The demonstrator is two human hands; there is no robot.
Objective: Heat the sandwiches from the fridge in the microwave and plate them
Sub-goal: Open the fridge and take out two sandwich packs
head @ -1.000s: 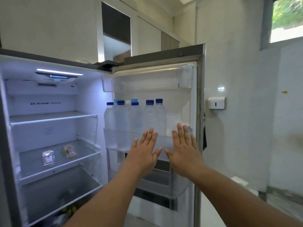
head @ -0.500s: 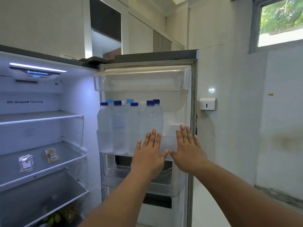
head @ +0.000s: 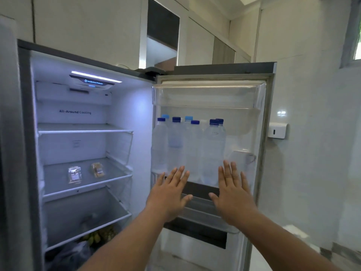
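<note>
The fridge (head: 25, 133) stands open with its light on. Two wrapped sandwiches lie on the middle glass shelf (head: 109, 178): one in clear shiny wrap (head: 74, 174) on the left, a browner one (head: 97, 169) to its right. My left hand (head: 169, 194) and my right hand (head: 232, 194) are both raised flat, palms forward, fingers spread, in front of the open door's bins. Neither hand holds or touches anything. Both hands are to the right of the sandwiches, well apart from them.
The open door (head: 267, 153) holds several blue-capped water bottles (head: 214, 151) in its middle bin. An upper shelf (head: 84, 130) is bare. Greenish produce (head: 97, 235) and a dark bag (head: 74, 255) lie low in the fridge. A white wall box (head: 277, 130) hangs on the tiled wall at right.
The view has swung left, showing more of the fridge interior. My hands have drawn apart and sit lower against the door, still flat and holding nothing.
</note>
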